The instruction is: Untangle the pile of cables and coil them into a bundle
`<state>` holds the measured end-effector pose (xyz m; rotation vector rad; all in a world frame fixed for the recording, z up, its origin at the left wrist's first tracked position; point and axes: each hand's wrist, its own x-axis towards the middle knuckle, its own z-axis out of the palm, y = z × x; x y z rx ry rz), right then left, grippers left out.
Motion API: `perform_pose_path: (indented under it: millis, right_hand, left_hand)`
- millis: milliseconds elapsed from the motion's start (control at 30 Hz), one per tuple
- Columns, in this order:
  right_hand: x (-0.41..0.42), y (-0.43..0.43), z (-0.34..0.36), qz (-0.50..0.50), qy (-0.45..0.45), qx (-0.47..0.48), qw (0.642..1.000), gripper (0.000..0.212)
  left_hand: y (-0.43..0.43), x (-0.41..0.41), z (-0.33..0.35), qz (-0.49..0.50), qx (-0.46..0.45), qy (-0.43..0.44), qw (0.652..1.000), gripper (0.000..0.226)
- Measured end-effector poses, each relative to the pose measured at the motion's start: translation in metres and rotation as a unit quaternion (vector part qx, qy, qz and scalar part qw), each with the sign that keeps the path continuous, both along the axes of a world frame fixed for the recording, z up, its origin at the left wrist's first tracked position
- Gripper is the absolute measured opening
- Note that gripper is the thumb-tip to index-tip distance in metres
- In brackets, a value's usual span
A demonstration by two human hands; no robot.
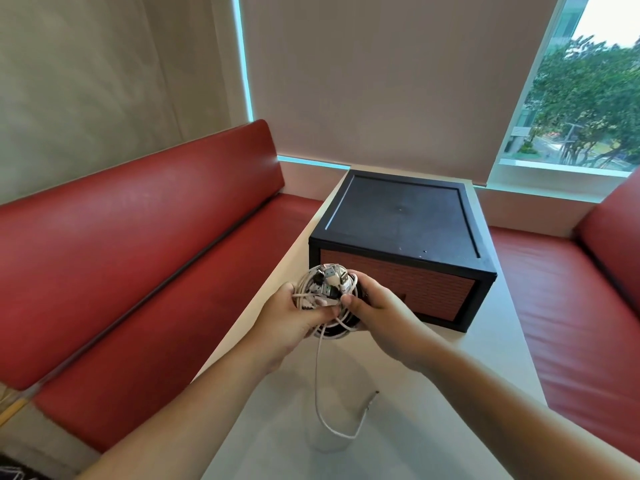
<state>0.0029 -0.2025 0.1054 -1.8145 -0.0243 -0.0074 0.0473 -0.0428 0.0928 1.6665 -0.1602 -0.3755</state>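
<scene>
while both hands hold the coil: the step in hand looks like the last wraps, with most of the cable already wound.
left bench (138, 237): red seat along the left of the frame, below the table edge.
left hand (291, 320): lower centre, fingers curled round the left side of the cable bundle, thumb across its front.
cable bundle (325, 285): centre, between the hands, raised over the table, just in front of the box; white and dark strands, plugs showing on top.
right hand (381, 313): fingers wrapped round the bundle's right side, thumb pressing the front strands.
loose tail (318, 393): white, hangs from the bundle and loops at lower centre, its end lying to the right of the loop.
next move: probably one hand keeps its grip while the other draws the tail up and round, then tucks the end.
black box (401, 216): centre right, close behind the knuckles, so forward room is tight.
table (485, 358): white and narrow, both side edges dropping to seats; open room lies toward the bottom of the frame.
</scene>
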Motion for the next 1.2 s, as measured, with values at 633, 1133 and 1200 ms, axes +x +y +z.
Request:
perform_pose_path:
  millis: [633, 1133, 1200]
  right_hand:
    - [0.007, -0.010, 0.029, 0.111, 0.008, -0.351, 0.930, 0.042]
    - [0.009, -0.009, 0.019, 0.051, 0.100, -0.086, 0.990, 0.031]
    - [0.008, -0.014, 0.017, 0.042, 0.134, 0.023, 0.990, 0.017]
  left_hand:
    - [0.002, -0.005, 0.008, 0.009, 0.454, -0.581, 0.675, 0.064]
    - [0.015, 0.012, 0.021, -0.237, 0.339, -0.294, 0.862, 0.026]
    - [0.015, 0.009, 0.018, -0.230, 0.324, -0.313, 0.862, 0.014]
